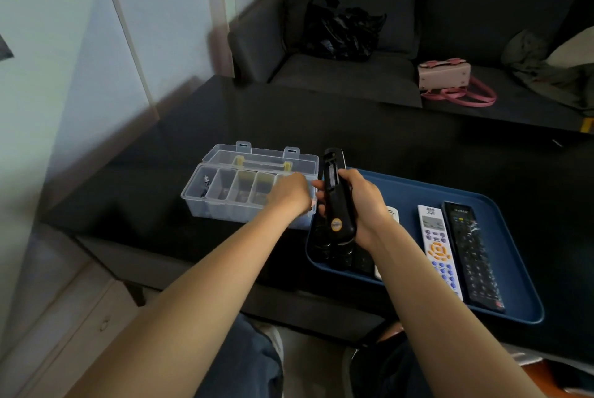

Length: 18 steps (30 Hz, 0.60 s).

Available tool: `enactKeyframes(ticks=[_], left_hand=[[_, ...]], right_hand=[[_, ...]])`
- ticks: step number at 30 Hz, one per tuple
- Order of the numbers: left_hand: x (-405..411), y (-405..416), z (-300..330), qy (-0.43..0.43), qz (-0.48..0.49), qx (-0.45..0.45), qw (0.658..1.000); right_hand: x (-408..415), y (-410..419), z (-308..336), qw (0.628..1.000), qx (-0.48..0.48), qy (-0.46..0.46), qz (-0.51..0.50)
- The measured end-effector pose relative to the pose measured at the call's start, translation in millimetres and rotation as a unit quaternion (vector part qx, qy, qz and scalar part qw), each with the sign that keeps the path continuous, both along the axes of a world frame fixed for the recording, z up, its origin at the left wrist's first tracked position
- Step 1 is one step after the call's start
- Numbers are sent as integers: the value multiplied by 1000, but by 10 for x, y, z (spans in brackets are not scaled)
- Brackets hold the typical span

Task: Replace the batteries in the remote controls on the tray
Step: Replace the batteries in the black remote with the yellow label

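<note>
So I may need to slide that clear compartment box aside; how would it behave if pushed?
The clear plastic box looks thin-walled and mostly empty, so probably light and quick to slide on the glossy black table. Its open lid stands behind, so it might tip backward. The left hand reaches inside.

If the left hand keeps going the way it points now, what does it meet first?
Most likely the clear compartment box: the left hand already reaches over its right-end compartment. Depth is unclear, so contact can't be confirmed.

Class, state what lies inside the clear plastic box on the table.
The clear plastic box has divided compartments; the leftmost holds a few small dark items. The left hand reaches into the right end, covering what lies there.
</note>
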State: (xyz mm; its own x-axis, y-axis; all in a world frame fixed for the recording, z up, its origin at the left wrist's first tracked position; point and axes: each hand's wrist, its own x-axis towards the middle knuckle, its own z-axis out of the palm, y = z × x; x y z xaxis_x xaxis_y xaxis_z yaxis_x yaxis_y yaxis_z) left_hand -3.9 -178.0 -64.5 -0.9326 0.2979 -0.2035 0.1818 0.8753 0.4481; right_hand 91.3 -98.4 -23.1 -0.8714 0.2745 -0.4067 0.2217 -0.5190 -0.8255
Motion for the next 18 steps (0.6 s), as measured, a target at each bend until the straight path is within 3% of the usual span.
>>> enactKeyframes(ticks=[3, 10, 14, 18], left_hand=[[-72, -2, 69, -48, 27, 7, 998], [-63, -15, 80, 0, 25, 24, 999], [-26, -89, 114, 9, 50, 164, 985], [41, -193, 141, -64, 81, 398, 912]], right_hand=[[37, 14, 28, 1000, -9, 3, 2], [67, 65, 39, 1000, -15, 6, -1], [90, 91, 27, 1000, -22, 8, 1], [97, 109, 14, 1000, -25, 4, -1]])
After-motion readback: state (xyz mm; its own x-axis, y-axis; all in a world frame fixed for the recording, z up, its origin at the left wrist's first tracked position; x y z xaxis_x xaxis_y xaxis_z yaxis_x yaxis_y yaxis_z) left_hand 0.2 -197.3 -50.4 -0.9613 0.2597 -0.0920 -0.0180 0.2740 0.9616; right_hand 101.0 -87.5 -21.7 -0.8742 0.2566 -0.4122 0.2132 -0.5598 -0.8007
